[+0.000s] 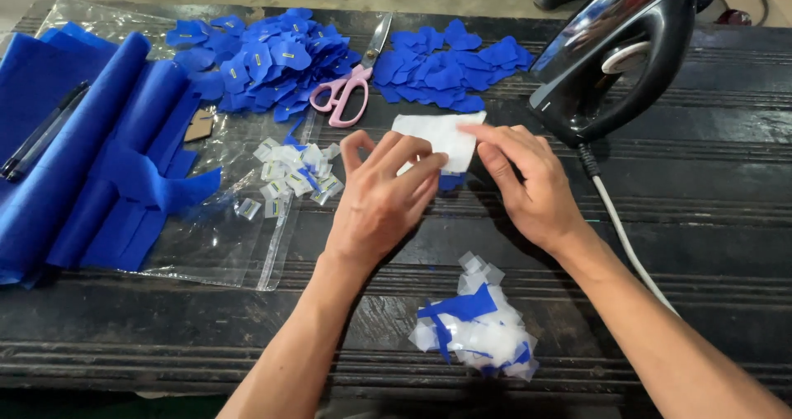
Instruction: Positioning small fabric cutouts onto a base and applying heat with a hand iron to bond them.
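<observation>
Both my hands rest on a white sheet of paper (441,134) lying over a small blue fabric piece (450,181) on the dark table (709,213). My left hand (381,200) pinches the sheet's left edge with thumb and fingers. On the right side, my right hand (528,184) presses down with its fingertips. A black electric iron (623,56) stands just right of the paper, its white cord (623,237) running along my right forearm.
Pink-handled scissors (351,85) lie between two heaps of blue fabric cut-outs (264,60) (450,68). Small white tags (293,176) sit on a clear plastic bag (239,237). Folded blue cloth (91,155) and a pen (41,134) are at left. Scraps (478,324) lie near me.
</observation>
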